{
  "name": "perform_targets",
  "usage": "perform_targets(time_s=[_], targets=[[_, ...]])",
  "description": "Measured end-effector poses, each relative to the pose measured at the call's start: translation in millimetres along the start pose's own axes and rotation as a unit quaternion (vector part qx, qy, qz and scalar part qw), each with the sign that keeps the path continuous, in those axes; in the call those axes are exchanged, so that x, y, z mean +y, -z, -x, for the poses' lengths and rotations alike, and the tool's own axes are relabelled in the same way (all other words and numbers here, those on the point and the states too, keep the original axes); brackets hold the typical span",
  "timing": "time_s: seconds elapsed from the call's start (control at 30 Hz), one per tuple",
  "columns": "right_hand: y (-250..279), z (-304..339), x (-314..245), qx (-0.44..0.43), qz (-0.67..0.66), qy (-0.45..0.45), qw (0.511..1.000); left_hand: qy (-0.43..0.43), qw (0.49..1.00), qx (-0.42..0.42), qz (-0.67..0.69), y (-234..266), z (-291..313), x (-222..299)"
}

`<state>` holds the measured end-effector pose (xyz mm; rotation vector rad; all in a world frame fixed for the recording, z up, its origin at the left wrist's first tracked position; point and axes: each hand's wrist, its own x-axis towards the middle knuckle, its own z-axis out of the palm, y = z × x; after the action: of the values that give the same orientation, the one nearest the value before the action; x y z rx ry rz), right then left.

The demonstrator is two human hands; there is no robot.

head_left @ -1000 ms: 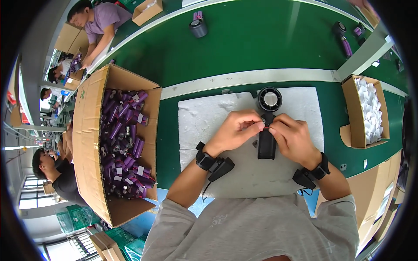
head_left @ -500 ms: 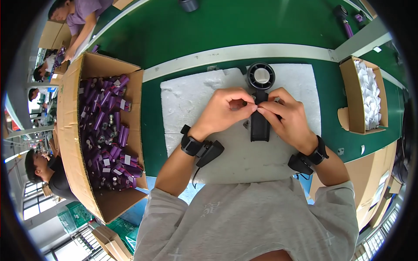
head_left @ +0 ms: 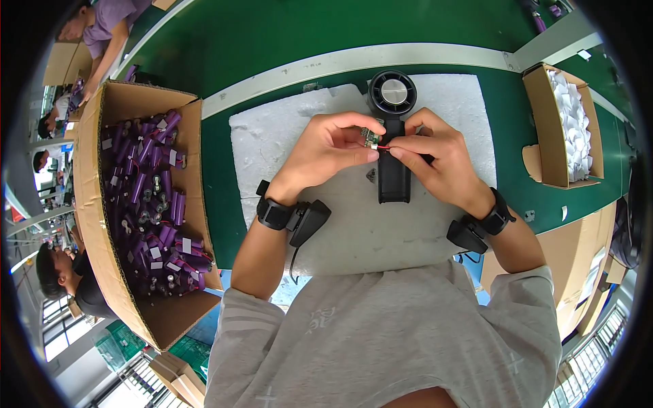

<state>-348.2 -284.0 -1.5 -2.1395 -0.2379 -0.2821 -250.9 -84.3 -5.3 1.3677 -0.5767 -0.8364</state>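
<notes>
Between thumb and fingers of my left hand (head_left: 323, 151) is a small green circuit board (head_left: 371, 136) with a white connector on its near side. My right hand (head_left: 442, 155) pinches a thin red wire (head_left: 385, 147) that runs to that connector. Both hands hover over a black handheld fan (head_left: 394, 170), which lies with its round head (head_left: 393, 92) away from me and its handle toward me. The fan rests on a white foam sheet (head_left: 286, 129). My fingers partly hide the middle of the handle.
At left stands a cardboard box (head_left: 153, 319) of purple battery cells (head_left: 146, 197) with wires. A smaller carton (head_left: 541, 129) at right holds white pieces (head_left: 573, 129). A pale rail (head_left: 367, 54) crosses the green table (head_left: 306, 27). Other people are at the far left.
My hands have come slightly apart, and the circuit board and red wire now show between them. The whole view has shifted, so the scene sits a little higher and further left.
</notes>
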Motion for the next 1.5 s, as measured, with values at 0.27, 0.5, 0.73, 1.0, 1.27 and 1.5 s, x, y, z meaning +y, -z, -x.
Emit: perform_targets(time_s=[0.27,0.5,0.73,1.0,1.27,1.5], targets=[[-3.6,0.8,2.2,0.001,-0.009,0.008,1.0,0.046,0.998,-0.012,0.028,3.2,0.4,4.9],[-4.4,0.4,1.9,-0.004,-0.011,0.003,1.0,0.029,0.998,-0.019,0.046,4.7,0.7,1.4],[-1.5,-1.5,4.4,-0.01,-0.014,0.003,1.0,0.019,0.999,-0.003,0.047,2.2,-2.1,0.8],[-1.4,-0.1,6.0,0.0,-0.023,0.009,1.0,-0.017,1.0,0.001,0.016,1.9,-2.6,-0.1],[-7.5,2.6,10.5,0.019,-0.028,0.037,0.999,-0.013,0.999,0.026,0.024,0.5,2.1,-2.8],[-4.5,0.6,9.1,0.023,-0.016,0.078,0.997,-0.029,0.999,0.019,0.008,-1.0,1.0,-0.6]])
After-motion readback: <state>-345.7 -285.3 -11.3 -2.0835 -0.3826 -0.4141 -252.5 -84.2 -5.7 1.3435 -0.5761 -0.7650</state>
